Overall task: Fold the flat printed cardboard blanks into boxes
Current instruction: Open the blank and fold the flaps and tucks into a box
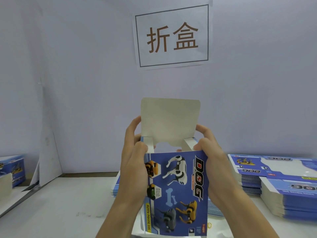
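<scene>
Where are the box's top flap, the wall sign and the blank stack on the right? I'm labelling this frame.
top flap (169,121), head view, middle of its plain inner face
wall sign (172,36), head view, between its two characters
blank stack (291,201), head view, its printed top sheet

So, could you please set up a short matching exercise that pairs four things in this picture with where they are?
Things:
1. box
2. sign
3. top flap
4. stacks of flat blanks

Places:
A. on the table at the right
B. taped to the wall
C. gripped by the left hand and right hand
D. standing upright, open

Pairs: 1-C, 2-B, 3-D, 4-A
</scene>
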The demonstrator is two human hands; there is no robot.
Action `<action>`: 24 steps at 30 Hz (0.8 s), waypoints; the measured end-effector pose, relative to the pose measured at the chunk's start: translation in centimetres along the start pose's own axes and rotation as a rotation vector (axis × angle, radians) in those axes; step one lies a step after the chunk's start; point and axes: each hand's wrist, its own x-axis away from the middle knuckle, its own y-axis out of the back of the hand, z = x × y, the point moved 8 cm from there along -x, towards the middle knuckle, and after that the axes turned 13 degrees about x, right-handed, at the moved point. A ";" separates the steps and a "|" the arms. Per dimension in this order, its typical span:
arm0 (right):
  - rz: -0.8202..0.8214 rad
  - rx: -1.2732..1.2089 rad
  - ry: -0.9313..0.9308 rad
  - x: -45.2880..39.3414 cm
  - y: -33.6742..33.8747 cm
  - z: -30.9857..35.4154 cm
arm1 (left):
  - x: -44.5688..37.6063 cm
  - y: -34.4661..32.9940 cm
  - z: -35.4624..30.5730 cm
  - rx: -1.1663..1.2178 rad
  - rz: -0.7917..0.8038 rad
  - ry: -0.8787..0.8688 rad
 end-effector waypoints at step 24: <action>0.096 -0.091 0.140 1.0 0.3 0.5 | 0.4 0.3 1.3 -0.010 0.065 0.021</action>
